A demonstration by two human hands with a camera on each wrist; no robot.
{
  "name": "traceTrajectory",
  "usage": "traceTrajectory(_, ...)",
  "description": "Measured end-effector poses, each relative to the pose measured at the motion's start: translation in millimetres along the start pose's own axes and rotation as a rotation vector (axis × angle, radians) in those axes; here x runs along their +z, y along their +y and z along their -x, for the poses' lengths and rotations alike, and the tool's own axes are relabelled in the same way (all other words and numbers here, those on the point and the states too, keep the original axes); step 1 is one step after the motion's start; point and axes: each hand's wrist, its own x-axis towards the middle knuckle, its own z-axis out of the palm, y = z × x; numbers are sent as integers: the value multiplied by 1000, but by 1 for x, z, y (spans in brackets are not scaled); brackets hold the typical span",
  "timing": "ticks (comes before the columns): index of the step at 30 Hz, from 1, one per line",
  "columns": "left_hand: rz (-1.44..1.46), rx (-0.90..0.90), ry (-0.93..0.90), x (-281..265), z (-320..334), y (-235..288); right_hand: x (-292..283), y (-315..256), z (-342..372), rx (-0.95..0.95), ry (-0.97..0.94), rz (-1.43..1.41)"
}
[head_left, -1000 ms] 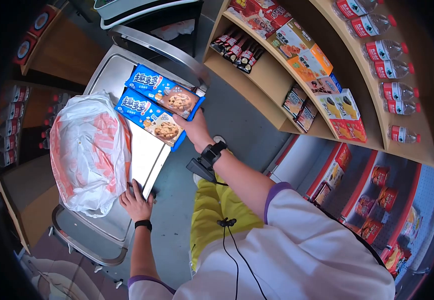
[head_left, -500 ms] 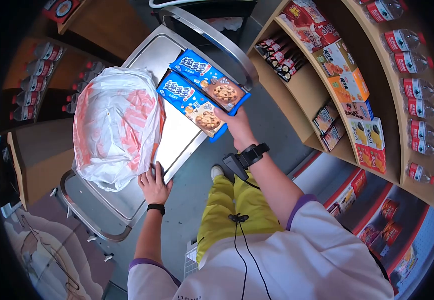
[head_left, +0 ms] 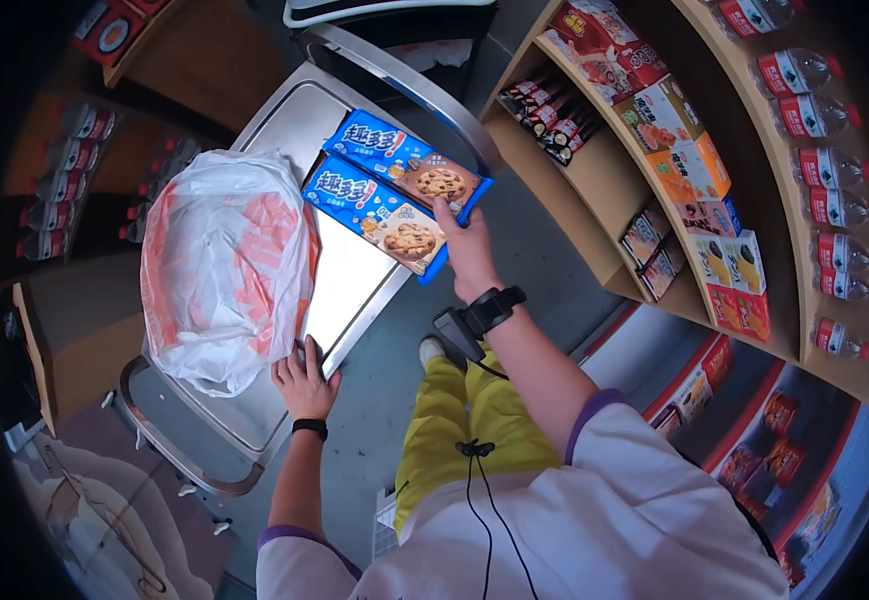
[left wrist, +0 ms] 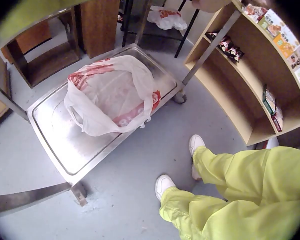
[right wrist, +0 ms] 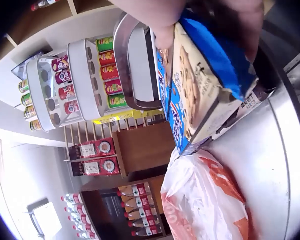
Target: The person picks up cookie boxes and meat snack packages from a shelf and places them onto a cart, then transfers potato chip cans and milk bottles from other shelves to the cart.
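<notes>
**Metal cart [head_left: 353, 282], cookie packs [head_left: 373, 212], right hand [head_left: 471, 252] gripping**

A white-and-red plastic bag [head_left: 223, 275] sits on the cart. Beside it, two blue packs lie side by side over the cart's top, reaching forward and left from the right hand, which clamps their near end with its thumb on top. The left hand [head_left: 305, 388] rests at the cart's edge, near the bag, fingers loosely extended.

White short-sleeve shirt [head_left: 645, 510], purple cuff trim [head_left: 580, 427]. Yellow-green trousers [head_left: 430, 415], white shoes [left wrist: 164, 185]. Left wrist: slim black band [head_left: 310, 428]. Right wrist: wider black strap [head_left: 496, 308], dark boxy module [head_left: 458, 333], thin black cable. Black drawcord [head_left: 487, 530] down the front, dark toggle [head_left: 475, 448] at its end.
</notes>
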Motion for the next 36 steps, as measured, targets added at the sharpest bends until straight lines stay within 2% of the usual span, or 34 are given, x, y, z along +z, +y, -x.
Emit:
traceTrajectory(4,-14,5,-15,-2,0,1,3,-2,6,-86,-11,-9)
traceTrajectory(7,-15,12,-4,0,1,0,2,-4,7,-121,-12,-177)
traceTrajectory(13,-16,23,6,3,1,-2,-5,-5,6,68,-95,-277)
traceTrajectory(20,-13,19,0,4,1,-1,-20,-7,27,-62,-155,-253)
traceTrajectory(22,-18,22,35,4,0,-1,-41,-11,48,7,-252,-250)
traceTrajectory(26,-70,47,33,8,1,-4,-114,-15,90,243,-308,-280)
traceTrajectory(29,-81,70,38,11,2,-7,-179,-20,118,377,-220,-353)
traceTrajectory(32,-93,60,20,10,1,-6,-242,-6,122,301,-35,-314)
traceTrajectory(34,-85,59,14,11,2,-8,-279,13,100,231,130,-340)
traceTrajectory(36,-82,56,-1,11,1,-7,-300,18,60,98,197,-364)
